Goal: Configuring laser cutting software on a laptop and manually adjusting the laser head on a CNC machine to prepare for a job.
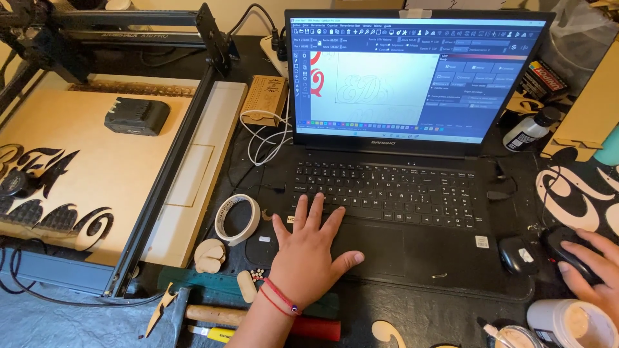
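Black laptop (pixel 393 193) sits in the middle of the tabletop (pixel 412 309), with a drawing program on its screen. Our left hand (pixel 309 254) lies flat and open on the palm rest, fingers spread, holding nothing. Our right hand (pixel 596 267) curls loosely over the black mouse (pixel 567 248) at the right edge. For precise clicks, we judge small wrist movements best.

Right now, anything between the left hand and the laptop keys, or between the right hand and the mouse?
Nothing visible. The left hand lies flat on the laptop palm rest, fingertips at the keys. The right hand already covers the black mouse.
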